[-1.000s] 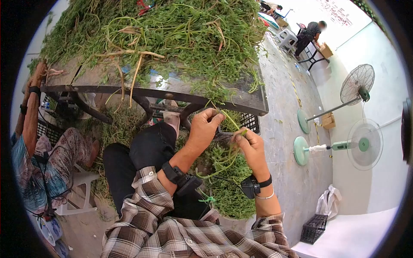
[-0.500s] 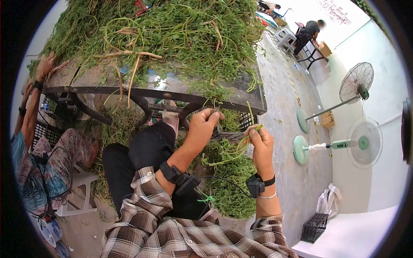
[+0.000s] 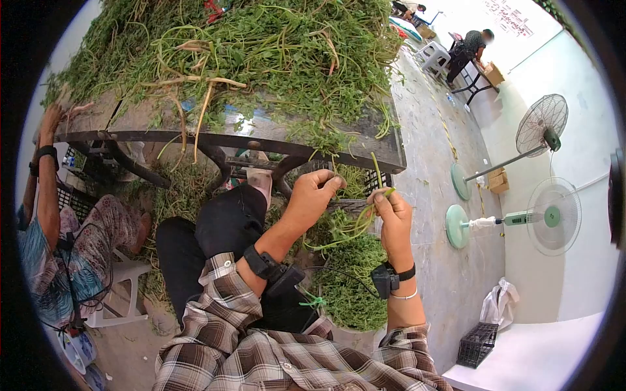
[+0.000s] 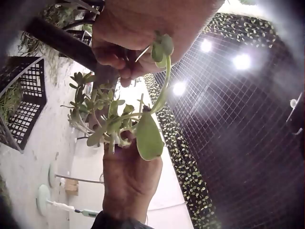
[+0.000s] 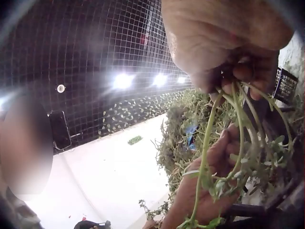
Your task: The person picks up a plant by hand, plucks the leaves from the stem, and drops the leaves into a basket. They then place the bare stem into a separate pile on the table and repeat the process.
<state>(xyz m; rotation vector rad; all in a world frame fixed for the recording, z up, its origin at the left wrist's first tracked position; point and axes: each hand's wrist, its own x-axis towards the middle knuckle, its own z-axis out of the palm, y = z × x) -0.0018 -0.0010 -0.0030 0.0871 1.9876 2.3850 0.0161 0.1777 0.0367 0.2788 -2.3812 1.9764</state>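
Note:
My right hand (image 3: 393, 218) pinches a small bunch of green leafy stems (image 3: 355, 228) between thumb and fingers. One cut-looking stem end sticks up above the grip, and the leafy ends hang down to the left. In the right wrist view several long stems (image 5: 240, 124) droop from those fingers, with small rounded leaves lower down. Left of the bunch, close to it, my left hand (image 3: 313, 199) has thumb and forefinger brought together with the other fingers curled. Whether a scrap sits between those fingertips I cannot tell. The left wrist view shows rounded leaves (image 4: 150, 138) just below that hand.
A large heap of green plants (image 3: 274, 65) covers the dark table (image 3: 365, 153) ahead. More greens (image 3: 355, 287) lie below, between the forearms. Another person's arm (image 3: 47, 169) reaches to the table at left. Two fans (image 3: 541, 127) stand at right, near a black crate (image 3: 476, 345).
One second ago both hands held the stem together; they then parted, the right hand keeping the bunch. Since then, the left hand has moved slightly back toward the right hand.

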